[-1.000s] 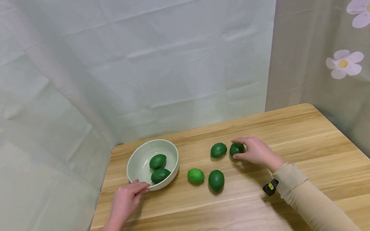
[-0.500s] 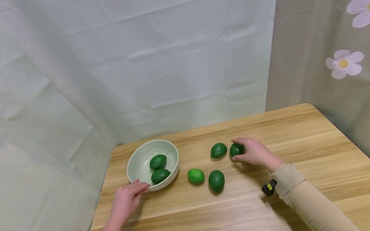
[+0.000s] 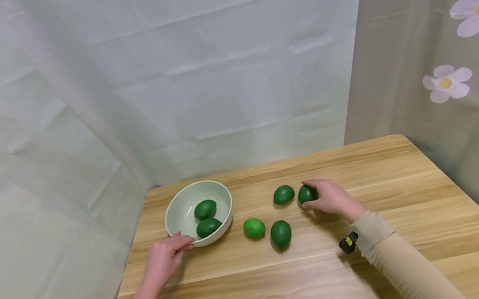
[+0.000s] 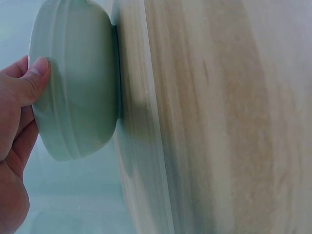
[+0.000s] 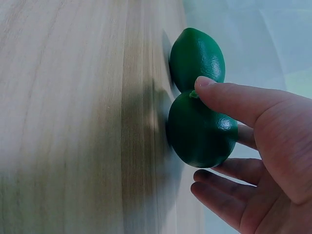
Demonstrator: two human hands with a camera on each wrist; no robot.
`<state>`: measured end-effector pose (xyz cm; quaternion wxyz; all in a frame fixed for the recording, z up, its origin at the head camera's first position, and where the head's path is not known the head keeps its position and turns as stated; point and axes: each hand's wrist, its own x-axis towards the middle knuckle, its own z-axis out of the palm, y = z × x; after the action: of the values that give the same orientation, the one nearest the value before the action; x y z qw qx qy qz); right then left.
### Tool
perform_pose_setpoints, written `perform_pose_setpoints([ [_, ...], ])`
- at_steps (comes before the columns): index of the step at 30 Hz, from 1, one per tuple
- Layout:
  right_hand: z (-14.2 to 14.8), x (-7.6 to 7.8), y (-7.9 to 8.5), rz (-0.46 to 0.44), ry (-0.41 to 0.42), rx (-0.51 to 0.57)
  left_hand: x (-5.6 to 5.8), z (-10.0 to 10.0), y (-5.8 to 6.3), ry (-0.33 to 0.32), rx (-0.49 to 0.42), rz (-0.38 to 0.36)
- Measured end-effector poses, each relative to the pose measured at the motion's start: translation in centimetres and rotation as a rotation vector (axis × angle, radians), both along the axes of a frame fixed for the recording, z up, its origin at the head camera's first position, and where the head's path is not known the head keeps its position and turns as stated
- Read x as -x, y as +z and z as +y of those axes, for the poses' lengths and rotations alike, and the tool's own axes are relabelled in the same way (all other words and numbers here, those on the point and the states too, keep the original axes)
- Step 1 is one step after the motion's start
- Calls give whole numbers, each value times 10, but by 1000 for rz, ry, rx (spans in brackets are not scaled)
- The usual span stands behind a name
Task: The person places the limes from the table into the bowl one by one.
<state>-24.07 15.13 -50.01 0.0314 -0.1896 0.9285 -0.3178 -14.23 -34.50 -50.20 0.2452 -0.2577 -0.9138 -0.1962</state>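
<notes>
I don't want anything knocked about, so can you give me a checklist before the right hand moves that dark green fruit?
1. Is the bowl steadied? Ok: the left hand pinches its rim.
2. Room inside? Ok: beside the two dark green fruits, bare floor shows.
3. Is the right hand placed? Ok: it is around the held fruit.
4. Firm enough grip? Cannot tell.
5. Apart from the neighbouring fruit? Ok: the head view shows a narrow gap.
6. Low, straight path to the bowl? Not ok: the neighbouring fruit lies between.
</notes>
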Motion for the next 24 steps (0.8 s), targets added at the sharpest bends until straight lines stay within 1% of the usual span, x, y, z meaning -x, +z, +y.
perform_pose_setpoints([
  [10, 1, 0, -1, -18, -24, 8, 1, 0, 0, -9, -12, 4],
  [22, 1, 1, -1, -48, -40, 14, -1, 1, 0, 4, 2, -3],
  [24, 1, 1, -1, -40, -38, 14, -1, 1, 0, 6, 4, -4],
])
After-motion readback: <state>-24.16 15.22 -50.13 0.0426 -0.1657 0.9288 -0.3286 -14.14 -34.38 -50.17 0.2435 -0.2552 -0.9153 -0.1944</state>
